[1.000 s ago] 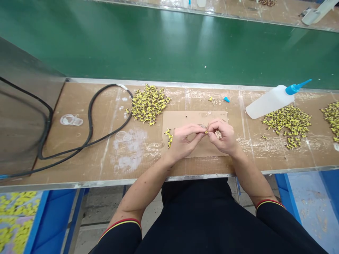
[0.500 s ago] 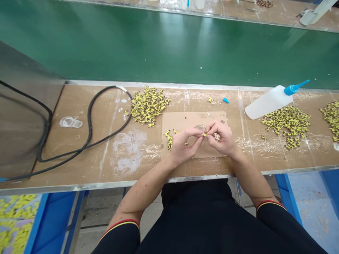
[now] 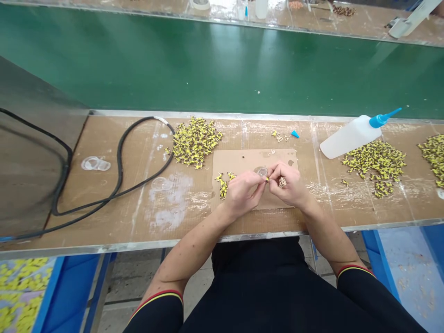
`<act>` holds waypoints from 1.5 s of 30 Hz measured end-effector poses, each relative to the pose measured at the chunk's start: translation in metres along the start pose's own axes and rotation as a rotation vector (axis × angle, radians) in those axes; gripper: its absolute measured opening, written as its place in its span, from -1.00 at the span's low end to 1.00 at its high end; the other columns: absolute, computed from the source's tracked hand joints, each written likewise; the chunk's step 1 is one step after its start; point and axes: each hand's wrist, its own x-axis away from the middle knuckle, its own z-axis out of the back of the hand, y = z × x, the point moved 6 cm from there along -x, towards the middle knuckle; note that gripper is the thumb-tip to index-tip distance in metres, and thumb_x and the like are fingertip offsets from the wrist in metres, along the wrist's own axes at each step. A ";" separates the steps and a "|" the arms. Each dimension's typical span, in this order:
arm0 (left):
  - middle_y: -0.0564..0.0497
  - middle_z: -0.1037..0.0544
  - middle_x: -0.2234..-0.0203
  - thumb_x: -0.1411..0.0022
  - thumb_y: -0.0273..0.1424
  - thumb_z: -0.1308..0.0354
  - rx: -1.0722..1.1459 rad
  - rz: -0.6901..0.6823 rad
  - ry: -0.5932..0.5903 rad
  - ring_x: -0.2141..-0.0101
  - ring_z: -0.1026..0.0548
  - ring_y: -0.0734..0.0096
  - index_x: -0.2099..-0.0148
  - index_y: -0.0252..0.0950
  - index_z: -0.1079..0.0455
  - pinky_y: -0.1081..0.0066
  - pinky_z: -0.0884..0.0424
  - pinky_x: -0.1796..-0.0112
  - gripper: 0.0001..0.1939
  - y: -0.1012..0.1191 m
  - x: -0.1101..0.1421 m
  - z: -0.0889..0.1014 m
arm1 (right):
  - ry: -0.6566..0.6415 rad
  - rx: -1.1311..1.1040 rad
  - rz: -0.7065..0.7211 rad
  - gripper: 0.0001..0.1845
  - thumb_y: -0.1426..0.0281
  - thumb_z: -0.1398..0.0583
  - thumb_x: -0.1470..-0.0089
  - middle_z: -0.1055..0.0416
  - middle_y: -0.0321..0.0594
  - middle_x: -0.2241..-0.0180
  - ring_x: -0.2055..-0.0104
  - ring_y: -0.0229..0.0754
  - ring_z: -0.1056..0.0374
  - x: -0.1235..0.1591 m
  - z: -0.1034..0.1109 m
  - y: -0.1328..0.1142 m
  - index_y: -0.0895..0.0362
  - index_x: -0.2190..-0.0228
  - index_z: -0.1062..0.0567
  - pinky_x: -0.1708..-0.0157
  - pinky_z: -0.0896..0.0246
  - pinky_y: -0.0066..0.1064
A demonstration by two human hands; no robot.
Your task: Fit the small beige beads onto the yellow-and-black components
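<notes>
Over a cardboard sheet (image 3: 227,159), my left hand (image 3: 244,192) and my right hand (image 3: 287,185) meet fingertip to fingertip. Between them is a small yellow piece (image 3: 267,179), mostly hidden; both hands pinch at it. Just behind the fingertips lies a small clear round dish (image 3: 262,171). A little pile of tiny beige pieces (image 3: 282,182) sits partly covered beside my right fingers. To the left of my left hand, several yellow and dark figures (image 3: 223,187) rest on the cardboard.
A large heap of yellow pieces (image 3: 196,141) lies to the left, near a looped black cable (image 3: 120,166). On the right, a white squeeze bottle (image 3: 350,136) leans on another yellow heap (image 3: 378,162). A blue cap (image 3: 295,134) lies behind the cardboard. A green wall (image 3: 222,69) stands at the back.
Both hands stay pinched together and have drawn slightly toward me and left, uncovering more of the clear dish. The camera view has tilted slightly up.
</notes>
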 end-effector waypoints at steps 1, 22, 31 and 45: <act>0.10 -0.61 0.40 -0.25 -0.59 -0.27 0.006 0.022 0.008 0.42 -0.62 0.48 0.06 -0.19 -0.31 0.51 -0.54 0.34 -0.71 -0.001 0.002 -0.001 | 0.007 -0.011 -0.009 -0.81 0.56 -0.19 -0.04 -0.47 -0.27 0.37 0.46 -0.29 -0.31 0.000 0.000 0.000 0.05 0.47 -0.31 0.50 -0.24 -0.43; 0.11 -0.58 0.40 -0.29 -0.41 -0.32 0.121 0.323 0.173 0.36 -0.67 0.48 0.11 -0.22 -0.28 0.49 -0.61 0.28 -0.75 -0.014 0.018 -0.001 | 0.205 -0.018 -0.082 -0.86 0.49 -0.22 -0.13 -0.48 -0.26 0.39 0.47 -0.31 -0.34 0.005 -0.006 -0.004 0.07 0.44 -0.39 0.56 -0.25 -0.48; 0.14 -0.58 0.38 -0.29 -0.47 -0.32 0.341 0.296 0.211 0.34 -0.66 0.54 0.04 -0.18 -0.21 0.51 -0.60 0.21 -0.66 -0.013 0.010 0.001 | 0.132 -0.077 0.029 -0.93 0.47 -0.25 -0.21 -0.57 -0.24 0.36 0.39 -0.26 -0.45 0.002 0.004 -0.013 0.07 0.33 -0.53 0.49 -0.33 -0.44; 0.12 -0.64 0.32 -0.28 -0.51 -0.35 0.440 0.307 0.174 0.33 -0.67 0.53 -0.01 -0.17 -0.24 0.52 -0.59 0.23 -0.62 -0.012 0.009 -0.001 | 0.081 -0.126 -0.089 -0.88 0.47 -0.22 -0.16 -0.47 -0.30 0.46 0.47 -0.30 -0.33 0.001 0.001 -0.008 0.09 0.44 -0.45 0.47 -0.26 -0.44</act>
